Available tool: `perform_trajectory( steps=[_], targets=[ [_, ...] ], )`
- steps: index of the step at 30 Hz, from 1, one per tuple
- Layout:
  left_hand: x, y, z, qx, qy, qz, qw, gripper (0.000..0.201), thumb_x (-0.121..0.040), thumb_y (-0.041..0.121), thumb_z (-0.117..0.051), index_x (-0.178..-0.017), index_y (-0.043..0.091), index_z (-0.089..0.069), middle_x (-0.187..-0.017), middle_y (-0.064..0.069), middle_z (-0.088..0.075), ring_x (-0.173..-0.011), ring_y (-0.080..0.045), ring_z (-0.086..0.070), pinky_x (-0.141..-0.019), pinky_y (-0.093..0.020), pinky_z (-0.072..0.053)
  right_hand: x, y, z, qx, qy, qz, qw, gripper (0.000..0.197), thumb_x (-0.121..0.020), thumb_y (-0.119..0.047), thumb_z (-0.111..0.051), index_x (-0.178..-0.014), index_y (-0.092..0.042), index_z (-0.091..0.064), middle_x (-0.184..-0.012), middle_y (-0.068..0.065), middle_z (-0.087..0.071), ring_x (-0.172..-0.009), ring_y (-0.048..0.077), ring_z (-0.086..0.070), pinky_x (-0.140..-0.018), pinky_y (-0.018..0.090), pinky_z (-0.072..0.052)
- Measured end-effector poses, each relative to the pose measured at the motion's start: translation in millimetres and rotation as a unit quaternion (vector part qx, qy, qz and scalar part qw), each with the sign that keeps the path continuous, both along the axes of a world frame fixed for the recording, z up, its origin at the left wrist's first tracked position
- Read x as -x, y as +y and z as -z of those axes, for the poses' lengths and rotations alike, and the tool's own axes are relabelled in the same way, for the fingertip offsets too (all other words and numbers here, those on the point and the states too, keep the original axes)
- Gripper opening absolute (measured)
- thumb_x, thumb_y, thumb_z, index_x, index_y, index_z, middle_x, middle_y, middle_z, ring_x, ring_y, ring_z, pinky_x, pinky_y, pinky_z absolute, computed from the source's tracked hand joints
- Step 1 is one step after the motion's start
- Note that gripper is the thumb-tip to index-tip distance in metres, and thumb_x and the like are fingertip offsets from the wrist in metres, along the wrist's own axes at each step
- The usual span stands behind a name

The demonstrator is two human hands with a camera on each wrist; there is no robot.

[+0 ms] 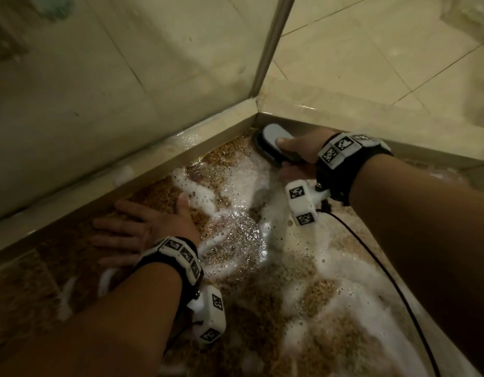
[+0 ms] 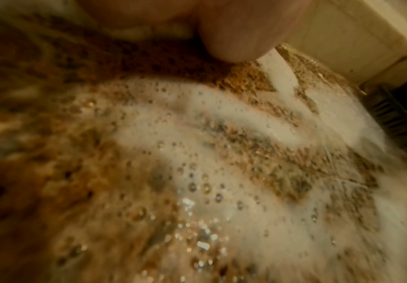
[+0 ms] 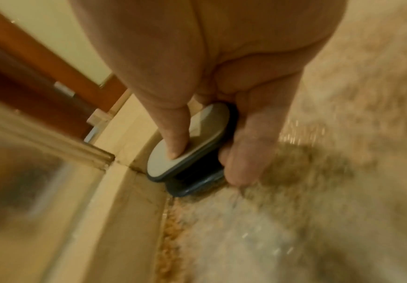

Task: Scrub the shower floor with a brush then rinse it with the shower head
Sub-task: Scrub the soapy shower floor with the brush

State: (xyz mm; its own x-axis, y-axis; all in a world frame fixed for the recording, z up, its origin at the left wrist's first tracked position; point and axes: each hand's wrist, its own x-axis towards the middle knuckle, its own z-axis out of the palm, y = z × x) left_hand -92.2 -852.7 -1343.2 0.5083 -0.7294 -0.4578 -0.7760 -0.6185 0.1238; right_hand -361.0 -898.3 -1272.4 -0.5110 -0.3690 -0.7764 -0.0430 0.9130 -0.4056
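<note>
Brush (image 1: 273, 144) sits jammed in the floor's far corner, upper centre of frame, long axis along the right-hand curb (image 1: 371, 123), right hand (image 1: 298, 156) clamped round it; left hand (image 1: 143, 229) lies splayed flat on the soapy shower floor (image 1: 303, 295).

My right hand (image 1: 295, 153) grips the brush (image 1: 273, 144) in the corner, upper middle of the frame. My left hand (image 1: 143, 227) lies flat on the wet, foamy shower floor (image 1: 262, 268), lower left.
</note>
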Motion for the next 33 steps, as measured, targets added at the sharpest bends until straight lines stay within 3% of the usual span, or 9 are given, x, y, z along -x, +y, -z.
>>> perform_trajectory(
  steps=[5,8,11,15,19,24,26,28,33],
  targets=[
    [-1.0,-0.6,3.7,-0.002,-0.001,0.001,1.000,0.120,-0.084,0.089,-0.033,-0.163,0.010,0.008,-0.167,-0.030,0.017,-0.153,-0.053,0.014,-0.117,-0.075,0.002,-12.9,-1.3,11.0,0.131,-0.051,0.124,0.982,0.050,-0.082,-0.008,-0.081,-0.125,-0.004,-0.056,-0.095,0.018,-0.072,-0.069,0.031,-0.075,-0.065,0.040,-0.063],
    [-0.8,-0.8,5.9,0.002,-0.003,0.001,1.000,0.120,-0.084,0.090,-0.033,-0.163,0.009,0.008,-0.167,-0.031,0.016,-0.153,-0.053,0.014,-0.117,-0.075,0.002,5.1,9.8,15.4,0.129,-0.011,0.118,0.985,0.056,-0.078,-0.014,-0.086,-0.125,-0.008,-0.058,-0.103,0.017,-0.070,-0.072,0.030,-0.075,-0.067,0.040,-0.063],
    [-1.7,0.2,7.6,0.008,-0.002,0.002,1.000,0.120,-0.083,0.090,-0.032,-0.163,0.009,0.007,-0.167,-0.031,0.015,-0.153,-0.054,0.013,-0.117,-0.076,0.002,45.0,37.0,18.4,0.083,0.061,0.097,0.990,0.059,-0.059,-0.033,-0.095,-0.108,-0.017,-0.065,-0.099,0.013,-0.073,-0.079,0.033,-0.075,-0.077,0.048,-0.062],
    [-0.9,0.4,9.5,0.012,0.001,0.003,1.000,0.121,-0.082,0.091,-0.031,-0.163,0.009,0.007,-0.167,-0.032,0.014,-0.153,-0.055,0.012,-0.118,-0.077,0.000,84.2,79.2,1.2,0.075,0.066,0.189,0.977,0.030,-0.085,-0.025,-0.080,-0.101,-0.009,-0.061,-0.089,0.012,-0.073,-0.088,0.031,-0.074,-0.088,0.050,-0.059],
    [-1.1,-1.0,8.4,0.003,0.001,-0.002,1.000,0.121,-0.083,0.090,-0.034,-0.163,0.010,0.008,-0.167,-0.031,0.016,-0.153,-0.054,0.013,-0.118,-0.076,0.002,88.9,97.0,-4.5,0.096,0.061,0.248,0.962,0.027,-0.090,-0.024,-0.075,-0.102,-0.009,-0.056,-0.085,0.009,-0.070,-0.085,0.025,-0.072,-0.090,0.045,-0.058],
    [-1.5,-1.0,9.3,-0.003,-0.004,-0.002,1.000,0.121,-0.083,0.091,-0.031,-0.163,0.011,0.010,-0.167,-0.031,0.017,-0.153,-0.054,0.013,-0.118,-0.076,0.002,45.3,62.0,1.9,0.122,0.062,0.118,0.983,0.044,-0.080,-0.028,-0.084,-0.114,-0.013,-0.060,-0.101,0.014,-0.070,-0.085,0.032,-0.074,-0.082,0.048,-0.061],
    [-0.3,0.0,8.0,-0.002,-0.006,0.002,1.000,0.120,-0.083,0.091,-0.030,-0.163,0.010,0.008,-0.166,-0.032,0.016,-0.153,-0.054,0.013,-0.118,-0.076,0.002,18.5,34.3,12.2,0.121,0.078,0.019,0.989,0.061,-0.071,-0.043,-0.087,-0.119,-0.015,-0.061,-0.107,0.008,-0.070,-0.086,0.024,-0.072,-0.081,0.040,-0.060],
    [0.0,0.2,7.2,-0.002,-0.007,0.004,1.000,0.120,-0.083,0.091,-0.029,-0.163,0.010,0.008,-0.166,-0.031,0.016,-0.153,-0.054,0.013,-0.117,-0.076,0.002,-11.4,12.8,16.4,0.127,0.113,-0.043,0.985,0.056,-0.077,-0.046,-0.083,-0.119,-0.019,-0.059,-0.102,-0.004,-0.064,-0.088,0.014,-0.063,-0.083,0.032,-0.054],
    [-1.7,-0.4,6.6,-0.007,-0.008,0.003,1.000,0.120,-0.083,0.092,-0.028,-0.163,0.011,0.009,-0.167,-0.030,0.018,-0.153,-0.054,0.013,-0.116,-0.076,0.003,-8.5,19.6,19.3,0.121,0.163,-0.050,0.978,0.054,-0.082,-0.046,-0.079,-0.124,-0.019,-0.058,-0.110,-0.003,-0.062,-0.102,0.021,-0.062,-0.094,0.041,-0.055]
  ],
)
